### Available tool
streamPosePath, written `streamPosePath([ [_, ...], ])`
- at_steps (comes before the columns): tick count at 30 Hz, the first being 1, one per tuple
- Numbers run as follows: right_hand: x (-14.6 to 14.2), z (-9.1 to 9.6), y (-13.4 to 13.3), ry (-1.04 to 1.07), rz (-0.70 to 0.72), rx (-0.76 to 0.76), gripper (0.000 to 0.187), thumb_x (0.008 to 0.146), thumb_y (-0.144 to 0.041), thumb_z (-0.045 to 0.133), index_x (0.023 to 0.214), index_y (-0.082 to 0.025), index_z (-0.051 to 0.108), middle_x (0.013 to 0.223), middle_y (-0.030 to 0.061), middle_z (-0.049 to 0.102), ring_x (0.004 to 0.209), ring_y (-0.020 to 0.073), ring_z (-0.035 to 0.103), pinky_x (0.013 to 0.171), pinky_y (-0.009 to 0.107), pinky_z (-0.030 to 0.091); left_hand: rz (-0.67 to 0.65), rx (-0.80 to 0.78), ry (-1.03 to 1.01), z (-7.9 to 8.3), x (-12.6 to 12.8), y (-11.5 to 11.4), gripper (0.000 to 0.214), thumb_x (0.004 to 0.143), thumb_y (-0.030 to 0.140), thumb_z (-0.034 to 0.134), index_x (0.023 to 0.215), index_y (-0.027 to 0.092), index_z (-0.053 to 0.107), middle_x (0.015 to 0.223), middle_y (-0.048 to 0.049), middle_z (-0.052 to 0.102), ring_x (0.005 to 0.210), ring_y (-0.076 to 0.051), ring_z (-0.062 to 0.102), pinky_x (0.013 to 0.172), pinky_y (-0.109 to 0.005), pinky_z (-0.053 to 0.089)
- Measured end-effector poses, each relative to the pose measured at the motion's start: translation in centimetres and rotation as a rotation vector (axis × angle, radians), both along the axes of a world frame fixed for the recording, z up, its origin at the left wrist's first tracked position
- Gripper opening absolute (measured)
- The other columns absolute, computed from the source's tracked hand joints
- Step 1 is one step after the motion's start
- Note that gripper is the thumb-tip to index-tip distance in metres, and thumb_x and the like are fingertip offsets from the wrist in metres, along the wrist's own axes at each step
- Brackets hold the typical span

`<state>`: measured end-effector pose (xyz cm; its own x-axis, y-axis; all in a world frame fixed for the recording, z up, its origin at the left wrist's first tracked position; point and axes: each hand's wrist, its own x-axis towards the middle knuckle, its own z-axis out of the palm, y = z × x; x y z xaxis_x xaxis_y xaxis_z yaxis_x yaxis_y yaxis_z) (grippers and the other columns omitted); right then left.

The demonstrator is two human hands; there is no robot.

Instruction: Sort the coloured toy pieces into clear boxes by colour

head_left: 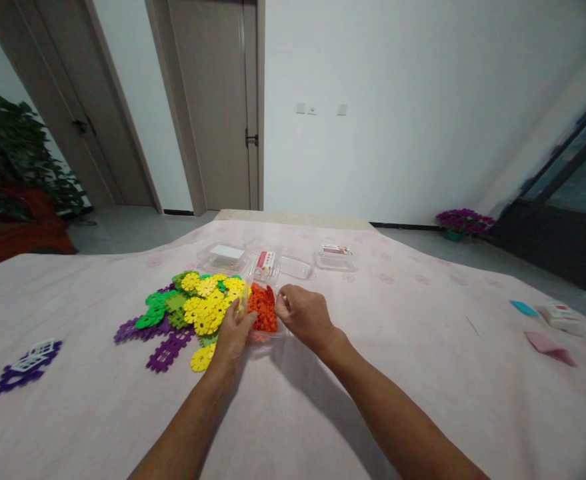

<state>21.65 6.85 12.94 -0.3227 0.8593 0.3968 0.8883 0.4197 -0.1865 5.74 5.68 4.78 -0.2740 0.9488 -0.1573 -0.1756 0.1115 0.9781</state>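
Note:
A clear plastic box (267, 331) packed with orange snowflake pieces (264, 308) lies on the pink cloth in front of me. My left hand (233, 333) grips its left side, fingers curled round the edge. My right hand (303, 312) is closed at the box's right edge, fingers pinched together near the orange pieces; what they hold is hidden. Left of the box lies a heap of yellow pieces (207, 303), green pieces (160, 308) and purple pieces (165, 350).
Behind the box stand several clear plastic boxes and lids (295, 267), some with labels (337, 250). A purple piece with a white part (27, 363) lies far left. Small blue, white and pink items (547, 320) lie at the right. Doors and plants stand beyond.

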Motion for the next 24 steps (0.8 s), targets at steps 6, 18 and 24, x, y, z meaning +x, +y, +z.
streamPosePath([
  [6,2.0,0.0,3.3,0.481,-0.308,0.177,0.021,0.088,-0.026,0.048,0.082,-0.019,0.066,0.070,0.0025,0.067,0.065,0.0151,0.061,0.065,0.024,0.038,0.092,-0.064,-0.152,2.5,-3.9,-1.0,0.062,0.081,0.026,0.069,0.138,0.020,0.048,0.097,-0.0055,0.071,0.059,-0.010,0.066,0.055,-0.023,0.055],
  [18,1.2,-9.8,4.8,1.232,-0.243,-0.236,0.035,0.080,-0.051,0.054,0.076,-0.018,0.064,0.053,-0.0052,0.050,0.048,0.0136,0.049,0.045,0.025,0.044,0.061,0.499,1.400,6.1,-14.5,0.6,0.068,0.083,0.033,0.064,0.147,0.026,0.043,0.148,-0.0094,0.053,0.131,-0.028,0.054,0.106,-0.042,0.047],
  [24,1.2,-11.5,4.7,1.429,-0.196,-0.330,0.043,0.075,-0.060,0.062,0.075,-0.017,0.063,0.053,-0.0044,0.054,0.044,0.0127,0.050,0.045,0.025,0.042,-0.128,0.704,1.594,4.5,-16.6,2.2,0.049,0.088,0.033,0.061,0.137,0.029,0.058,0.150,-0.0092,0.051,0.130,-0.029,0.055,0.110,-0.045,0.043],
])
